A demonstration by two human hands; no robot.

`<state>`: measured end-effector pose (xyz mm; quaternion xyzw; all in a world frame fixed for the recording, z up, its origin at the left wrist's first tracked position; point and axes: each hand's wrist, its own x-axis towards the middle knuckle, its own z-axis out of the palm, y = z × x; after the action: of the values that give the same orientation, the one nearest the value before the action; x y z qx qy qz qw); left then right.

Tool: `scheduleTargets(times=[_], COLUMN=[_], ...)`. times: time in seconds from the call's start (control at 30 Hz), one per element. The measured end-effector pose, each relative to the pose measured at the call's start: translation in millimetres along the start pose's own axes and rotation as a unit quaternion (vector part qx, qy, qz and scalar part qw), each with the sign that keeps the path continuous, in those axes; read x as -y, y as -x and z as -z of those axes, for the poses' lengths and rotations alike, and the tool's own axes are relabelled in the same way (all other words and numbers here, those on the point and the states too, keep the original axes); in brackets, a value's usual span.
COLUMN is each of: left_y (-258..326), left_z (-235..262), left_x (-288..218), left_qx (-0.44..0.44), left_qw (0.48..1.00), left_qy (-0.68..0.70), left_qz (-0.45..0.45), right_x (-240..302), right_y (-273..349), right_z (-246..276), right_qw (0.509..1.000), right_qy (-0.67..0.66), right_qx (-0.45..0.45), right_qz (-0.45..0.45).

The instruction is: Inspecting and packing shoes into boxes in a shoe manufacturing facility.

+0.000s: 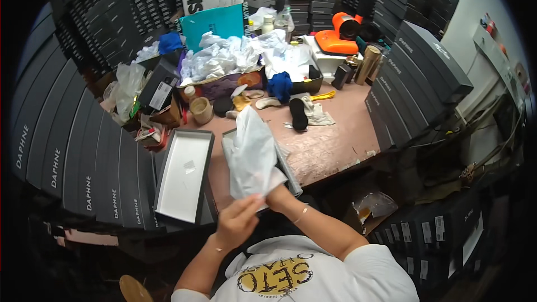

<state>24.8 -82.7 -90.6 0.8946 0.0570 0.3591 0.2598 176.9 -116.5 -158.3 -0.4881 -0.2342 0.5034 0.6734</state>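
Note:
A thin, white, half-see-through sheet or bag [250, 148] stands up in front of me, over an open grey shoe box [290, 174]; which of the two it is I cannot tell. My left hand [240, 219] pinches its lower edge between thumb and fingers. Close beside it, my right hand [278, 197] reaches in behind or inside the white material, which covers its fingers. What that hand holds, if anything, is hidden. To the left lies a white-lined, dark box part [183, 182] with a small pale packet in it.
Stacks of dark shoe boxes flank the pink tabletop [335, 144] on the left [72, 140] and right [417, 86]. Behind are crumpled white paper [224, 56], a glass jar [201, 110], a black brush or pad [298, 115], a blue cloth [279, 86] and an orange device [337, 42].

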Motion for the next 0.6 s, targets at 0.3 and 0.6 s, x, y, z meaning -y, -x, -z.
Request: scheduleTargets(times=[0.3, 0.6], left_y=[-16, -29], left_z=[-95, -135], left_x=[-30, -48], left_qx=[0.089, 0.133], left_qw=[0.978, 0.95], left_qy=[0.187, 0.283], left_qz=[-0.033, 0.004], right_x=[-34, -10], right_y=[25, 42], right_z=[123, 130], right_qw=[0.987, 0.849], right_qy=[0.074, 0.467], right_qx=[-0.029, -0.088], right_qz=[0.139, 0.23])
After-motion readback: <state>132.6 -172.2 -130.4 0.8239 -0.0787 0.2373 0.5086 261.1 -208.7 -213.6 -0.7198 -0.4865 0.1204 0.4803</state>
